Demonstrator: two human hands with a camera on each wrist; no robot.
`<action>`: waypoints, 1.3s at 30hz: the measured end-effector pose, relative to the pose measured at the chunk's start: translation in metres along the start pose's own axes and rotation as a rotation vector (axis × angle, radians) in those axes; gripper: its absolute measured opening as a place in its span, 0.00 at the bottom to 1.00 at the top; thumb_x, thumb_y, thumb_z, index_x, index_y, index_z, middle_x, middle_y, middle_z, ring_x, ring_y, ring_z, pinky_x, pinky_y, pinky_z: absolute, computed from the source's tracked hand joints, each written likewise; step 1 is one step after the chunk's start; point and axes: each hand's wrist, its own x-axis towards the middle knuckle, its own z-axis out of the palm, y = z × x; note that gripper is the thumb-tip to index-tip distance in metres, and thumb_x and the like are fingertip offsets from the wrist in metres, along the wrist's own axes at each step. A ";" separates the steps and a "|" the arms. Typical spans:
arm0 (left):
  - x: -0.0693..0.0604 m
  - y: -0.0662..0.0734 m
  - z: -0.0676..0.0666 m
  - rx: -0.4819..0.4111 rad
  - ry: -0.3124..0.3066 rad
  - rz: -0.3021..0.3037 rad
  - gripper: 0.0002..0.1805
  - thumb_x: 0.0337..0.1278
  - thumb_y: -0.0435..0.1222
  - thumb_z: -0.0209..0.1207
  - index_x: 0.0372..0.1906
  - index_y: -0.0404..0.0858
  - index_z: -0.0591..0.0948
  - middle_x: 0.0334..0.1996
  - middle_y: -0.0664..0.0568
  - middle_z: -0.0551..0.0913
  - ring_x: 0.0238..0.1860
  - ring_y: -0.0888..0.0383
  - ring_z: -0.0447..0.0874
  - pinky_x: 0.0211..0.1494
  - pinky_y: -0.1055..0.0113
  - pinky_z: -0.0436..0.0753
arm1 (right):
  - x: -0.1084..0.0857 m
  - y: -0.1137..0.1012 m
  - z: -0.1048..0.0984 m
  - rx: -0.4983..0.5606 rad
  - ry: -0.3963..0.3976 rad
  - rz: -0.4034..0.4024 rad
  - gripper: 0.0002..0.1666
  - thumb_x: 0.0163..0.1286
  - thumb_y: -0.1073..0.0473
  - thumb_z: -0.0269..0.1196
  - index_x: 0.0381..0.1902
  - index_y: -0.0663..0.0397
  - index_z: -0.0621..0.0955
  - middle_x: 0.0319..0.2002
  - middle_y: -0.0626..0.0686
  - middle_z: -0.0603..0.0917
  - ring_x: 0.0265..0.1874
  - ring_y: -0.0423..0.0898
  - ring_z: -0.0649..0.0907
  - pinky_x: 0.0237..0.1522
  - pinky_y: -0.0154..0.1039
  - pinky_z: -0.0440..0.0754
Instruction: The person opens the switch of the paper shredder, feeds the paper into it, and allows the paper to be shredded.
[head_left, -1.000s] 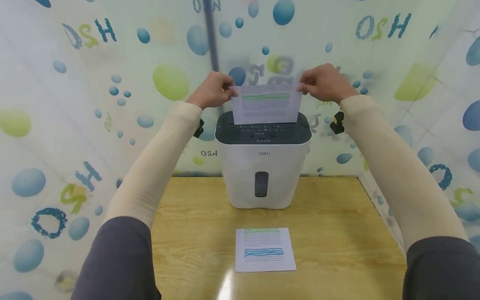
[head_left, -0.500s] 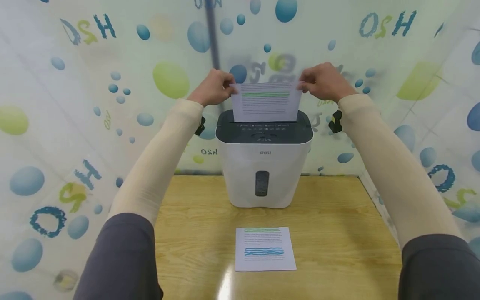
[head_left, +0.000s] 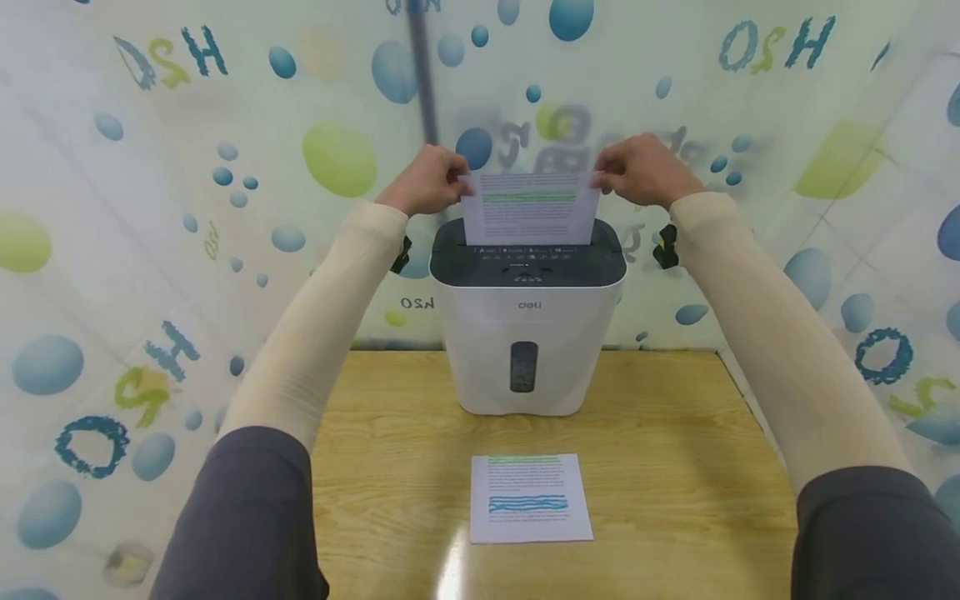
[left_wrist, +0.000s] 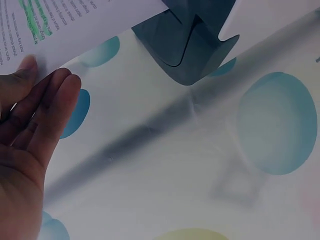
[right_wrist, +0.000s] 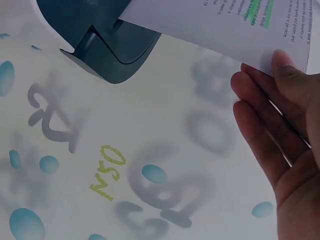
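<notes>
A printed sheet of paper [head_left: 529, 208] with a green highlighted line stands upright in the slot of a white paper shredder [head_left: 487, 342] with a dark top. My left hand [head_left: 427, 179] pinches the sheet's upper left edge between thumb and fingers. At the upper right edge, my right hand [head_left: 647, 171] pinches the same sheet. Both wrist views show the thumbs lying on the printed face, the sheet [left_wrist: 90, 25] running down into the dark shredder top [right_wrist: 112, 45]. The lower end of the paper is hidden inside the slot.
On the wooden table [head_left: 390, 483], in front of the shredder, lies another printed sheet [head_left: 531, 529] with green and blue marker lines. A patterned curtain [head_left: 337, 67] hangs close behind the shredder and along both sides.
Both hands and the sheet's top edge have come down slightly since half a second ago, and the right hand has shifted a little left. The sheet on the table has not moved.
</notes>
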 end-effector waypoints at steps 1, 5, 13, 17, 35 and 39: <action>0.000 0.000 0.001 0.011 -0.004 0.001 0.09 0.73 0.32 0.54 0.40 0.33 0.83 0.42 0.43 0.85 0.35 0.51 0.74 0.35 0.62 0.70 | 0.001 0.000 0.000 -0.005 -0.009 -0.004 0.14 0.79 0.55 0.59 0.47 0.58 0.86 0.42 0.62 0.89 0.38 0.53 0.82 0.37 0.44 0.74; 0.002 -0.002 0.004 0.056 -0.032 0.008 0.08 0.72 0.32 0.55 0.40 0.33 0.84 0.41 0.43 0.85 0.34 0.51 0.74 0.34 0.61 0.70 | 0.003 0.001 0.002 -0.028 -0.046 -0.022 0.13 0.78 0.56 0.59 0.47 0.59 0.86 0.41 0.62 0.89 0.38 0.53 0.83 0.37 0.44 0.75; 0.002 -0.004 0.011 0.095 -0.089 -0.005 0.08 0.71 0.32 0.57 0.39 0.33 0.85 0.40 0.43 0.87 0.33 0.51 0.73 0.34 0.61 0.69 | 0.008 0.001 0.008 -0.047 -0.136 -0.007 0.14 0.77 0.55 0.60 0.49 0.59 0.86 0.40 0.61 0.89 0.38 0.54 0.81 0.38 0.45 0.75; 0.002 -0.002 0.013 0.103 -0.117 -0.029 0.07 0.71 0.33 0.58 0.40 0.33 0.85 0.40 0.43 0.86 0.33 0.51 0.73 0.34 0.61 0.70 | 0.009 -0.001 0.008 -0.056 -0.184 0.017 0.15 0.77 0.54 0.60 0.50 0.58 0.86 0.41 0.61 0.88 0.40 0.54 0.81 0.41 0.45 0.75; 0.001 -0.001 0.022 0.132 -0.243 -0.014 0.09 0.71 0.34 0.60 0.40 0.31 0.86 0.31 0.45 0.81 0.30 0.53 0.71 0.36 0.62 0.72 | 0.016 0.003 0.018 -0.082 -0.393 0.063 0.16 0.77 0.53 0.61 0.50 0.59 0.86 0.45 0.61 0.91 0.43 0.53 0.87 0.52 0.52 0.81; -0.001 -0.001 0.022 0.146 -0.255 -0.031 0.11 0.71 0.38 0.60 0.44 0.32 0.86 0.39 0.44 0.85 0.35 0.52 0.76 0.41 0.60 0.77 | 0.015 0.002 0.020 -0.107 -0.404 0.058 0.18 0.76 0.53 0.61 0.54 0.59 0.85 0.48 0.62 0.89 0.46 0.55 0.87 0.53 0.54 0.81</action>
